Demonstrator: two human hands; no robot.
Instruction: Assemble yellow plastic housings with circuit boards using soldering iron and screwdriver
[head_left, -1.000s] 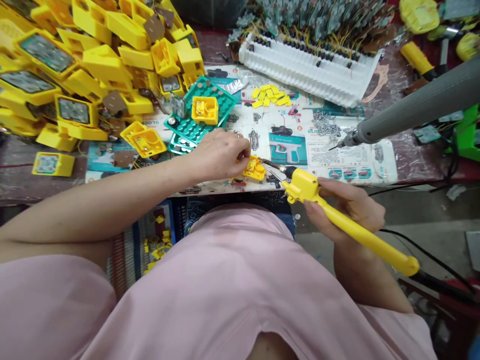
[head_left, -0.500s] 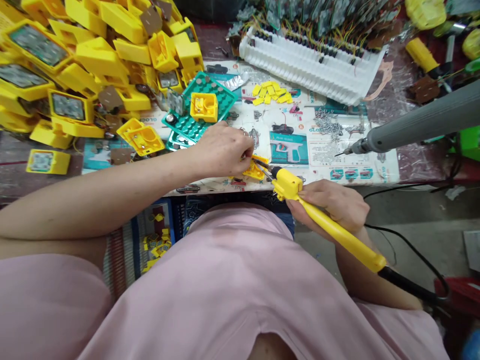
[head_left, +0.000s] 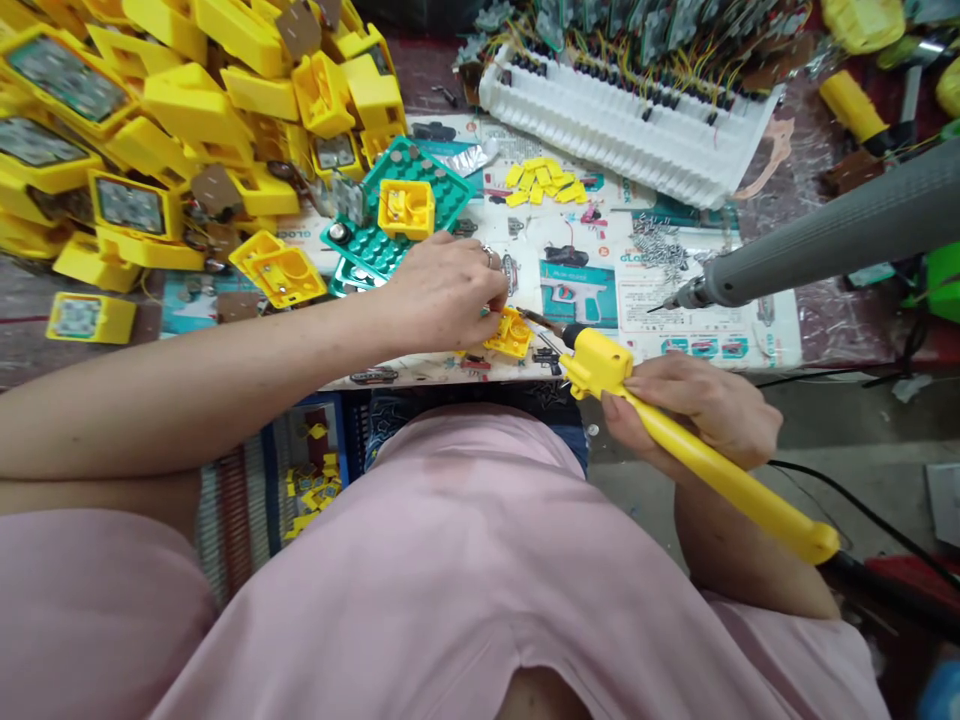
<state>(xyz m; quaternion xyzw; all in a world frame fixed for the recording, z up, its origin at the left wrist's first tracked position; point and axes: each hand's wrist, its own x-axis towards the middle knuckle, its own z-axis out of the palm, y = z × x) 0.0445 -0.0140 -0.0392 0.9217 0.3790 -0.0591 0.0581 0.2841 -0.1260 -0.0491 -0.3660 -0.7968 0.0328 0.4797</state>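
Observation:
My right hand (head_left: pixel 697 408) is closed around a yellow soldering iron (head_left: pixel 697 465), its dark tip pointing left, a little to the right of a small yellow plastic housing (head_left: pixel 511 333). That housing lies near the table's front edge, and my left hand (head_left: pixel 450 295) has its curled fingers on its left side, partly covering it. Just beyond my left hand, another yellow housing (head_left: pixel 406 210) sits on a green tray (head_left: pixel 450 185) with round hollows. A pair of open yellow casings (head_left: pixel 279 268) rests left of the tray.
Yellow casings (head_left: pixel 199 110) are heaped at the left. A white ridged rack (head_left: pixel 600 130) holds wired boards at the back. Small yellow pieces (head_left: pixel 544 182) and loose screws (head_left: pixel 660 240) lie mid-table. A grey electric screwdriver (head_left: pixel 810 235) juts in from the right.
My right hand has drawn the soldering iron to the right, so its tip is now apart from the small housing. My left hand has stayed nearly in place.

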